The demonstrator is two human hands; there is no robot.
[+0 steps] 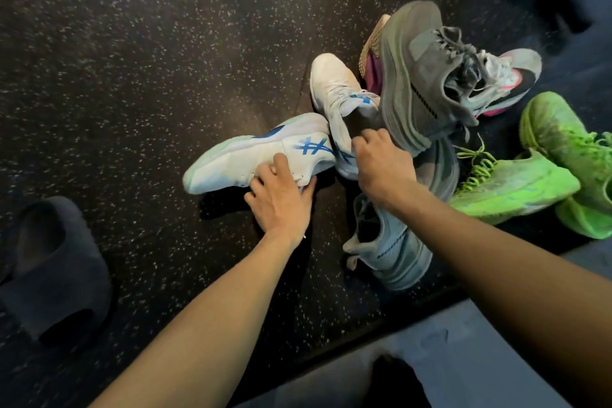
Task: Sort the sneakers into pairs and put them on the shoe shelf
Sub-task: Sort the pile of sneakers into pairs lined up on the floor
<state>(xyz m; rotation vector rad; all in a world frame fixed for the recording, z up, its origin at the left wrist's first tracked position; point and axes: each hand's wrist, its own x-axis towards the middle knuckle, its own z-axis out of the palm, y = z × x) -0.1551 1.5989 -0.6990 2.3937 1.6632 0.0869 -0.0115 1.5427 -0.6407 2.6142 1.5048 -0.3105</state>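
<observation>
While white-and-blue sneaker [255, 156] is clasped on its side by left hand [281, 199], matching sneaker [337, 99] is pinched at collar by right hand [381, 166]; grey sneaker [414, 76] leans against it.

On the floor [132, 76], one sneaker [258, 152] lies on its side left of the heap, the left hand [281, 199] on its near edge. Just right, its mate [337, 93] points far, the right hand [384, 169] at its collar. Further right more sneakers overlap; a slide [56, 268] sits near left, well apart.
</observation>
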